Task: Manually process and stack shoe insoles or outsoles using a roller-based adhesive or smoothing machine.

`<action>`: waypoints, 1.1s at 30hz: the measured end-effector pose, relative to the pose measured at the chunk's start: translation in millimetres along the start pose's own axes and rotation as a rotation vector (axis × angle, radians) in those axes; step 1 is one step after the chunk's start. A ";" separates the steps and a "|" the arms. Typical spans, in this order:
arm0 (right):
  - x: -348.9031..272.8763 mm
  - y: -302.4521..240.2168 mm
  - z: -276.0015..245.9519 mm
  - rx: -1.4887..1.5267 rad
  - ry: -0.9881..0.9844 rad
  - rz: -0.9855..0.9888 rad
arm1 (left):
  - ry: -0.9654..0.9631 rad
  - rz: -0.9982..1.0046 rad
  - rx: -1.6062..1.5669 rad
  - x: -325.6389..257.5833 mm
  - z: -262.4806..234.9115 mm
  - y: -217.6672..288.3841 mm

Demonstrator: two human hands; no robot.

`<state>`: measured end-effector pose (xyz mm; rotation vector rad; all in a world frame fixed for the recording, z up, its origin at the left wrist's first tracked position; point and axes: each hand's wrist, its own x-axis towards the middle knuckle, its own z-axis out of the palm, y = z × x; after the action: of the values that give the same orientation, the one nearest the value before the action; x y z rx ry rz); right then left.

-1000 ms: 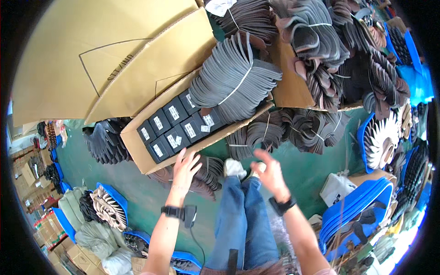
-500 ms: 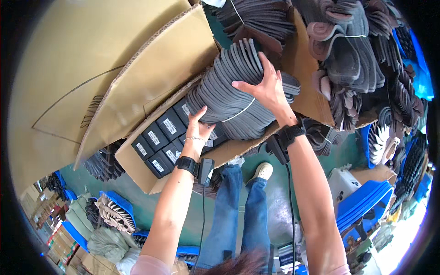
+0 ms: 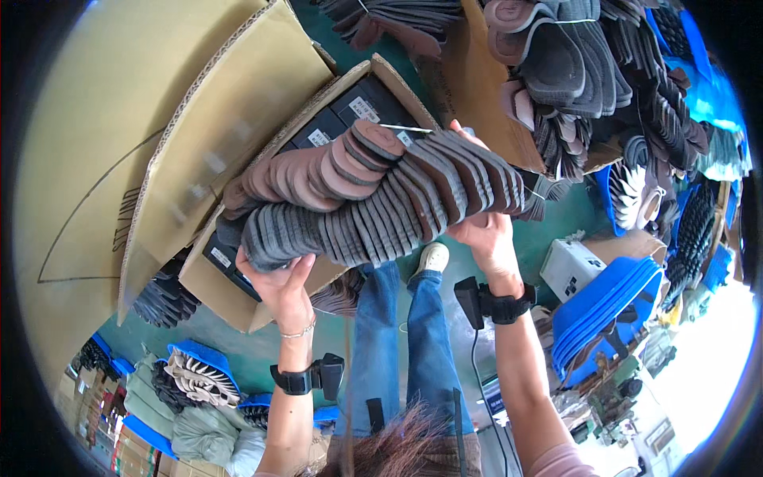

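Note:
A long tied bundle of grey and brown shoe insoles is held across the front of me, over an opened carton. My left hand is closed around its left end, thumb toward me, the other fingers partly hidden beneath. At the right end my right hand grips the near side; a fingertip shows past the far edge. A thin white string crosses the bundle's far side. Inside the carton lie several black boxes with white labels, partly covered by the bundle.
A tall cardboard flap stands at the left. More insole bundles are heaped at the far right. Stacked blue trays and a white box sit on the right. A blue bin of pale insoles stands lower left.
The insole bundle has been lifted off the black boxes and turned, so brown faces now show. Both hands have moved closer to me, and more black boxes are uncovered at the carton's far end.

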<state>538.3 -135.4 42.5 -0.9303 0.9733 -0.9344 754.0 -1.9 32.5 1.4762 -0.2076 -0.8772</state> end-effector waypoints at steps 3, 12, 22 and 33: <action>-27.3 1.8 9.3 0.051 0.057 0.163 | -0.016 0.026 0.089 -11.1 -14.6 15.7; -67.6 -14.8 6.7 0.053 0.146 0.276 | -0.061 0.105 0.135 -38.4 -13.9 45.1; -80.3 11.1 60.9 -0.237 -0.229 0.284 | 0.234 0.181 0.513 -43.3 -75.2 86.9; -195.0 142.6 -6.8 -0.498 -0.012 0.551 | -0.057 -0.017 0.975 -71.8 -136.2 23.9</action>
<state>507.9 88.4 -43.5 -0.9957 1.3931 -0.2193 798.4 144.4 62.8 2.3463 -0.7404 -0.8685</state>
